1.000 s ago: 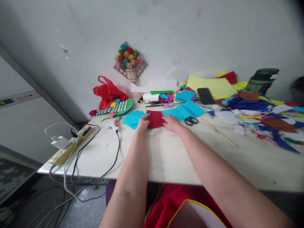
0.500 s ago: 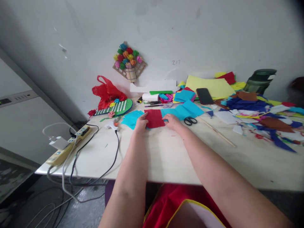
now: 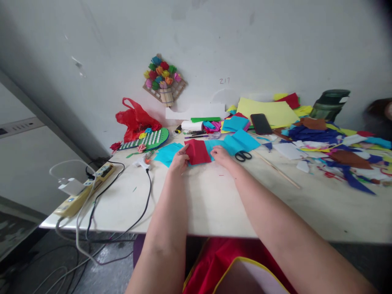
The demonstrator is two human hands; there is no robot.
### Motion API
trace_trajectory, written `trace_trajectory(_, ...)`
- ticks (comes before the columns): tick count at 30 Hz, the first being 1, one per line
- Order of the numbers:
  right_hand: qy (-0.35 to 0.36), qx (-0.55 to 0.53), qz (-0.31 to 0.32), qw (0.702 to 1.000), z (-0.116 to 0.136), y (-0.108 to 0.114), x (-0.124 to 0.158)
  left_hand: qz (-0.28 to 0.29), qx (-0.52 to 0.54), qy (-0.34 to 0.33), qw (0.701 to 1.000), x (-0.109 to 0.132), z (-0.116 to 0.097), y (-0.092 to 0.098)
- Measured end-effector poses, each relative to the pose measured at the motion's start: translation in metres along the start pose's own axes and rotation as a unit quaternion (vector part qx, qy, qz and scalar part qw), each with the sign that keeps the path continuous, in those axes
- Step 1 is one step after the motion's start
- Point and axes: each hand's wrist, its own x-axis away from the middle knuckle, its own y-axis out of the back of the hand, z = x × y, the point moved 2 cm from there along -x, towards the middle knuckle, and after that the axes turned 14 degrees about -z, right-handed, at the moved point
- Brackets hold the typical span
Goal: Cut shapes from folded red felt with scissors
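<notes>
A red paper sheet point(image 3: 197, 151) is seen just above the middle of the frame, lying on the pale table point(image 3: 214, 204) over turquoise paper pieces point(image 3: 167, 154). Its left edge is pinched and raised a little by the left hand point(image 3: 179, 161), whose fingers are closed on it. Its right edge is met by the fingertips of the right hand point(image 3: 221, 156); whether that edge is gripped or only pressed down cannot be told. Judged from how it lies, the sheet is little worked: one edge is lifted, no firm crease can be made out, and no finished shape is seen in it. Just right of the right hand, black-handled scissors point(image 3: 244, 155) are laid, and a thin wooden stick point(image 3: 277, 169) runs towards the lower right. A glue gun point(image 3: 142, 162) is found left of the left hand, its cable trailing to a power strip point(image 3: 76, 198) at the lower left. A dark phone point(image 3: 261, 123) rests on a yellow sheet point(image 3: 269, 111) at upper right, with coloured scraps point(image 3: 337, 151) strewn beyond.
</notes>
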Motion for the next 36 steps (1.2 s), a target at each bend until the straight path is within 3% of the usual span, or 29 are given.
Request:
trace_trajectory(13,-0.026,0.056,0.043,0.997,0.007,-0.001,0.000,0.012,-0.006,0.000,1.000,0.003,-0.003,0.000)
trace_trajectory(23,-0.013,0.018,0.050,0.998,0.008,-0.006,-0.003,0.005,-0.035,0.028,0.999,0.004,0.000,0.000)
trace_trajectory(36,-0.059,0.003,-0.026,0.998,0.003,-0.010,0.000,-0.014,-0.015,0.014,1.000,0.003,0.002,0.001)
